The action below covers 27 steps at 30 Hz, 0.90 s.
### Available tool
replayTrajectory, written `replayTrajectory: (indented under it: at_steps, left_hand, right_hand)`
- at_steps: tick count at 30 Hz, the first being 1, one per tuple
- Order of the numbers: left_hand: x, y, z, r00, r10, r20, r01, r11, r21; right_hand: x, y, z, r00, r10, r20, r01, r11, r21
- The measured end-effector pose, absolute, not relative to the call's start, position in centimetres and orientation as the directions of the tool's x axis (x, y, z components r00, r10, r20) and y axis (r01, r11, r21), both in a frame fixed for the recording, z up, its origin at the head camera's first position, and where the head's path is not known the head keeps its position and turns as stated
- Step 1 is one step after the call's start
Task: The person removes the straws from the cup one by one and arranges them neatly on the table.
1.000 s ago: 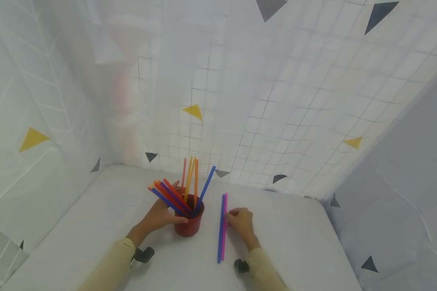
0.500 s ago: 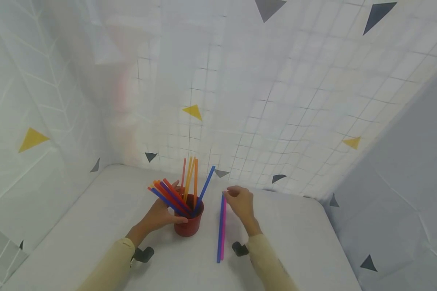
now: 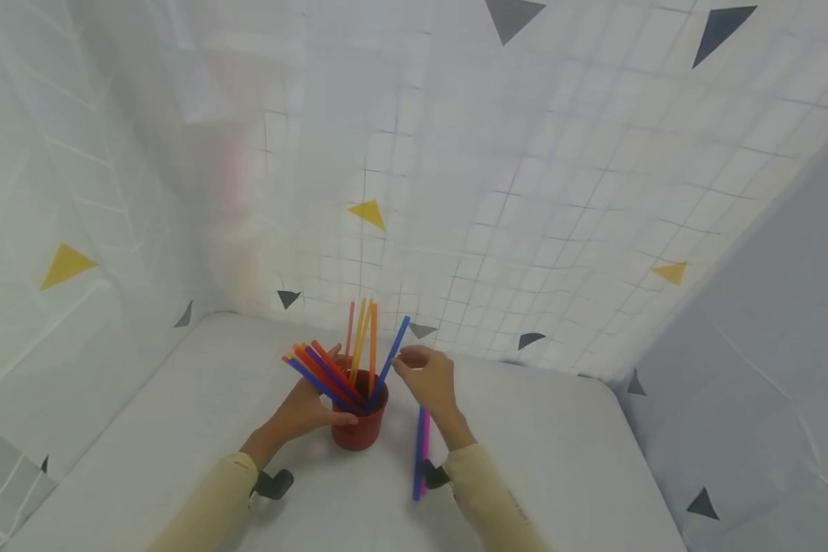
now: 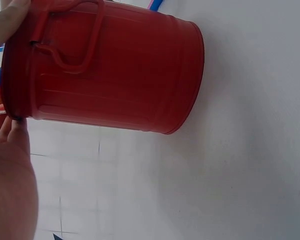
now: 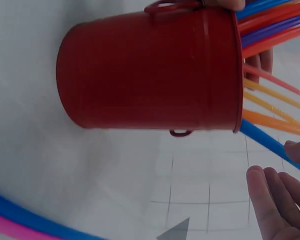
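Left hand [image 3: 302, 410] wraps the red bucket [image 3: 360, 420] from its left side, thumb across the front near the rim, fingers behind; a firm grasp, seen also in the left wrist view where a fingertip sits on the rim by the wire handle. Bucket stands upright on the white table [image 3: 179, 399], middle of the work area, with a fan of straws [image 3: 338, 360] leaning out left and up.

Right hand [image 3: 424, 379] hovers just right of the bucket, fingertips at the upper part of the blue straw [image 3: 393, 354] that leans rightward. Thumb and fingers look loosely curved with a gap; it appears to hold nothing, the straw lying between thumb and fingers but not clearly pinched.

Risks, as judged:
- Pulling the blue straw sideways may drag neighbouring straws out or tip the light bucket if the left hand loosens.
- A sleeve or wrist may sweep the blue and pink straws [image 3: 419, 460] lying on the table under the right forearm.

Hard to see:
- Actual contact between right fingertips and the blue straw.
- Bucket interior, straw bases.
- Middle stretch of the table straws, covered by the forearm.
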State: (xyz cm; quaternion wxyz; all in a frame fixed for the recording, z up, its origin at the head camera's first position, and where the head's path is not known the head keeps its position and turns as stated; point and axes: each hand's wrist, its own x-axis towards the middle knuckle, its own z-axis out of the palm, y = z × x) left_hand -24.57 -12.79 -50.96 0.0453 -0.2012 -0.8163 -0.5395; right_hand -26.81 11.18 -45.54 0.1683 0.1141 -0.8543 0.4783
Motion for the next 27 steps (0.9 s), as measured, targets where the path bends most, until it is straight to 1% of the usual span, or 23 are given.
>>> replayTrajectory:
  at_steps: [8,21,27]
  left_hand:
    - [-24.6,-12.7,-51.1,-0.911,0.284,0.298,0.385,0.332,0.861]
    - [-24.6,-12.9,-51.2,-0.909,0.286,0.304,0.391,0.328,0.86]
    - [-24.5,-12.9,-50.8,-0.91,0.29,0.297,0.387,0.331,0.861]
  right_hand:
    - [-26.3,10.2,-46.3,-0.944,-0.037,0.329,-0.3,0.513,-0.804]
    - [-26.5,9.7,-47.1,-0.937,-0.021,0.349,-0.32,0.453,-0.832]
    - [-26.6,9.5,-47.3,-0.944,-0.01,0.329,-0.304,0.408,-0.861]
